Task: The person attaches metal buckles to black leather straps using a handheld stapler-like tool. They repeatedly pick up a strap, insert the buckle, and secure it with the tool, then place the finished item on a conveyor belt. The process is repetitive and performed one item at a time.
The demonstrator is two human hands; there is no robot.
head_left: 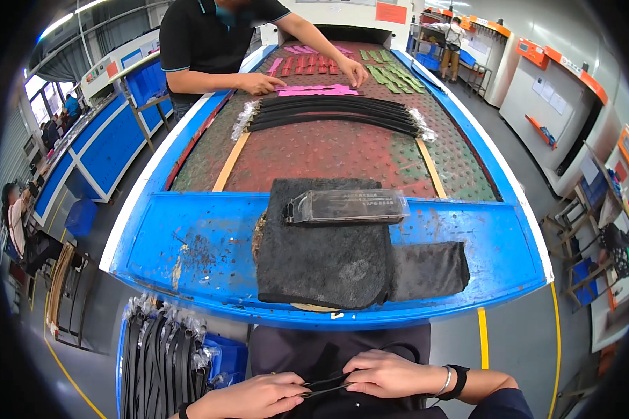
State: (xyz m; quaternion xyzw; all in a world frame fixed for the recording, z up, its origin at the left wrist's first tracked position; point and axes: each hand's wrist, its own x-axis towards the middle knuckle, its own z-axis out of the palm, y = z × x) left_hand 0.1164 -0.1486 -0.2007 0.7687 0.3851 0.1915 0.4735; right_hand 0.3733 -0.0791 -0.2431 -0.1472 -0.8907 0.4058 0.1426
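Note:
Low over my lap, my left hand point(264, 395) and my right hand point(380, 375) pinch a narrow black strap point(326, 384) between them. The fingers of both are closed on it, and a loop of dark strap curves up behind my right hand. To the left of my left hand, many black straps point(162, 349) with clear-wrapped ends hang over a blue bin point(225, 355). Ahead of me on the blue ledge point(203, 230) lies a folded black cloth point(321, 258), with a clear plastic box point(349, 207) on top.
Beyond the ledge, several black straps point(332, 113) with plastic-wrapped ends lie across two wooden strips point(230, 162) on the studded conveyor bed point(321, 157). A co-worker point(213, 49) at the far left handles pink strips point(318, 91). Green strips point(396, 78) lie at the far right.

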